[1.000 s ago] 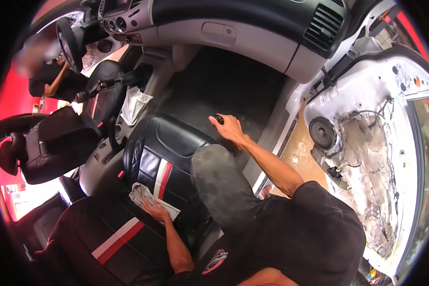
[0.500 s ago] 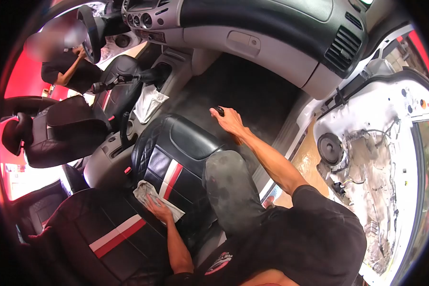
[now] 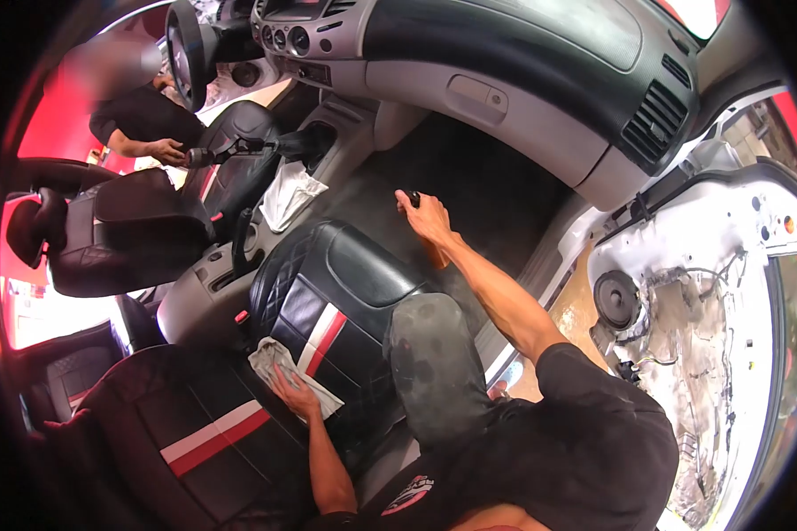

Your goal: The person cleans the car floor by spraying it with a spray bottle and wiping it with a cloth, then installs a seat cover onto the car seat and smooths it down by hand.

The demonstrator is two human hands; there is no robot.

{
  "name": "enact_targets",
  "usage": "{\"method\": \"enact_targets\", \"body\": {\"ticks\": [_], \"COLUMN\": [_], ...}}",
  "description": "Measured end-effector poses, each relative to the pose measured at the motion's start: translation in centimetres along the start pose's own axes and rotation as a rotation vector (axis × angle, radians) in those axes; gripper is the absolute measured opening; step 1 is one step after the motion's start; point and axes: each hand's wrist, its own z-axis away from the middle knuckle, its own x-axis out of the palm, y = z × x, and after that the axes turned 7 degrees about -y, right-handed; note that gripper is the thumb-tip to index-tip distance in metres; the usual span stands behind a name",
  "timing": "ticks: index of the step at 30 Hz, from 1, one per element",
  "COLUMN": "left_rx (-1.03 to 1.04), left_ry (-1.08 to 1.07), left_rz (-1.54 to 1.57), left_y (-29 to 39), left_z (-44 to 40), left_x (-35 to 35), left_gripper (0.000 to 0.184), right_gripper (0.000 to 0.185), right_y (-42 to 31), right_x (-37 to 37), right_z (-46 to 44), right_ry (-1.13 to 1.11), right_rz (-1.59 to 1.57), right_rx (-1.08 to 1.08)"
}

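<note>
Along the rear edge of the front seat cushion (image 3: 292,301), by the backrest (image 3: 133,416): pale cloth (image 3: 267,356), rumpled, left hand (image 3: 294,389) laid over it, fingers spread, no clench visible. Beyond the cushion's front edge, over the dark footwell (image 3: 496,177): right hand (image 3: 427,217), fingers wrapped round a black-topped sprayer (image 3: 414,199), apart from the seat. Whether they squeeze a trigger: cannot tell. Step in hand, as judged: spraying toward the footwell, left hand steadying on the cloth. Further spraying would call for a steady wrist; wiping, palm pressure.
</note>
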Motion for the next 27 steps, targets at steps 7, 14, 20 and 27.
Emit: {"method": "enact_targets", "body": {"ticks": [7, 14, 20, 27], "left_rx": [0.02, 0.022, -0.038, -0.098], "left_ry": [0.003, -0.006, -0.038, -0.048], "left_rz": [-0.033, -0.024, -0.02, -0.012], "left_y": [-0.3, -0.5, -0.5, -0.7], "left_z": [0.0, 0.0, 0.0, 0.2], "left_x": [0.2, 0.2, 0.4, 0.3], "left_gripper": [0.057, 0.057, 0.057, 0.058], "right_gripper": [0.063, 0.062, 0.06, 0.058], "right_y": [-0.5, 0.8, 3.0, 6.8], "right_x": [-1.4, -3.0, -3.9, -4.8], "right_z": [0.3, 0.5, 0.4, 0.7], "right_ry": [0.065, 0.082, 0.241, 0.394], "right_rz": [0.005, 0.008, 0.065, 0.114], "right_rx": [0.049, 0.132, 0.127, 0.061]}}
